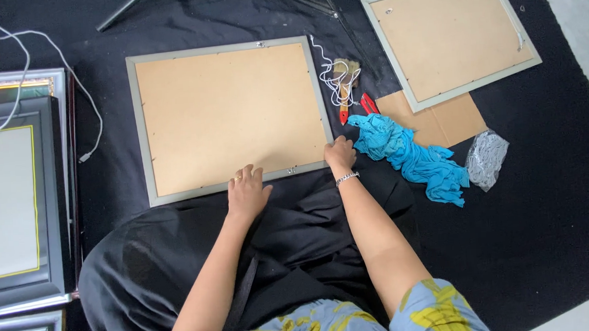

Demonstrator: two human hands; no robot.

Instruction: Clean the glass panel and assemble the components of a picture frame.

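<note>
Two hands are placed on the near edge of a silver picture frame [228, 116], which lies face down on a black cloth [551, 192] with its brown backing board uppermost. The left hand [247, 191] is laid flat on the lower rail near its middle, fingers spread and pressed on the frame; nothing is gripped. The right hand [340, 154] is set at the lower right corner of the frame, fingers curled against the rail; whether the corner is actually pinched cannot be told.

Just beside the right hand, a crumpled blue rag [411, 154] is found on the cloth. Above the rag, a red-handled tool [367, 104] and a coil of white cord [335, 78] are located near the frame's right rail. A second silver frame [450, 36], also face down, is positioned well apart at the upper right, partly over a piece of brown cardboard [440, 121]. A grey rag [486, 158] lies beyond the blue one. Stacked frames [14, 200] are seen at the left edge.
</note>
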